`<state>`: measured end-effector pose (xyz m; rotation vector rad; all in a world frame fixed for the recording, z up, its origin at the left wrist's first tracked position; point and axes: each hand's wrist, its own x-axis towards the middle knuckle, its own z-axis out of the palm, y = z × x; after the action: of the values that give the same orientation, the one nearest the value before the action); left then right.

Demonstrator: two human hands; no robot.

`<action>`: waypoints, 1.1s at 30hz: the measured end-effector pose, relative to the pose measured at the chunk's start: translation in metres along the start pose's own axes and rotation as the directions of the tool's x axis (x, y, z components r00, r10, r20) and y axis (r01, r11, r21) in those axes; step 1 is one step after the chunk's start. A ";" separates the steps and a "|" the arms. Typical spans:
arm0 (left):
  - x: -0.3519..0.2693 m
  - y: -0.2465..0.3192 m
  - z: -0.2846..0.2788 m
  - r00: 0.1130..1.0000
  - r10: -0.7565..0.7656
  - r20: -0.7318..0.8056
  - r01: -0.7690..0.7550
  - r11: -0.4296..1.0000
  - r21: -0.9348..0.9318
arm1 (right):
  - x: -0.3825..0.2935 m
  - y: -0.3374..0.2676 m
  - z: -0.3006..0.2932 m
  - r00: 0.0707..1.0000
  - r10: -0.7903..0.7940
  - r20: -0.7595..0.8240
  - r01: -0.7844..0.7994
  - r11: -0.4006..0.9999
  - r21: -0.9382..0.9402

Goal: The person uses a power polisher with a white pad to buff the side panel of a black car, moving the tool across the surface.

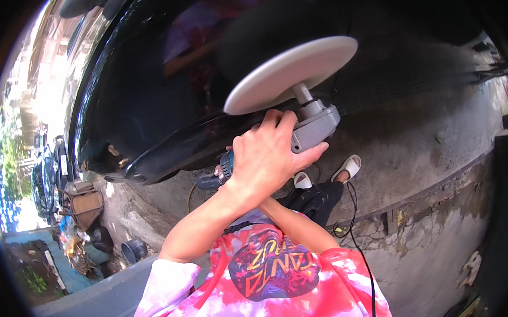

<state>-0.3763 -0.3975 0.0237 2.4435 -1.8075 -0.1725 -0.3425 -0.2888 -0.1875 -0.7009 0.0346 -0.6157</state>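
Note:
My left hand [264, 153] is wrapped around the grey metal gear head [317, 129] of an angle polisher. The machine's round white pad [292, 74] stands tilted in front of a glossy black car body panel [170, 115]; whether they touch cannot be told. My forearms cross, the left over the right. Below and left of my left wrist, my right hand [218, 171] is mostly hidden, with a few fingers showing around the dark rear body [210, 181] of the polisher.
A black cable [354, 222] hangs at my right side, near my white sandals [350, 167] on the concrete floor. A low wall [417, 223] runs at the right. Lower left are a black bucket [134, 250], a brown chair [85, 208] and rubbish [76, 251]. Another car [44, 182] stands beyond.

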 end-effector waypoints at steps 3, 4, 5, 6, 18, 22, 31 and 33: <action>-0.011 -0.011 -0.015 0.998 -0.011 -0.066 0.009 1.000 -0.025 | 0.005 -0.004 0.008 0.999 0.018 0.027 -0.017 0.999 -0.041; -0.019 -0.017 -0.022 0.995 -0.020 -0.094 0.015 0.999 -0.046 | 0.007 -0.005 0.010 0.999 0.022 0.038 -0.020 0.998 -0.054; -0.029 -0.024 -0.029 0.991 -0.040 -0.128 0.035 0.998 -0.046 | 0.008 -0.004 0.013 0.999 0.027 0.046 -0.024 0.998 -0.056; -0.040 -0.031 -0.037 0.985 -0.059 -0.161 0.052 0.998 -0.046 | 0.009 -0.002 0.017 0.998 0.034 0.056 -0.031 0.998 -0.054; -0.029 -0.020 -0.035 0.959 0.223 -0.175 -0.163 0.939 0.304 | 0.031 0.034 0.065 0.981 -0.007 0.194 -0.002 0.999 0.047; -0.007 -0.008 -0.017 0.977 0.214 -0.014 -0.200 0.934 0.295 | 0.036 0.038 0.066 0.978 -0.017 0.209 0.009 0.999 0.039; -0.072 -0.051 -0.068 0.974 0.026 -0.226 0.004 0.991 0.133 | 0.036 0.044 0.076 0.969 -0.013 0.245 -0.004 0.998 0.068; -0.082 -0.070 -0.072 0.949 0.021 -0.315 -0.018 1.000 0.011 | 0.040 0.042 0.074 0.971 -0.016 0.239 0.000 0.998 0.069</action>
<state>-0.3229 -0.2982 0.0875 2.2963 -1.6923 0.2161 -0.2708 -0.2414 -0.1496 -0.7055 -0.2128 -0.5339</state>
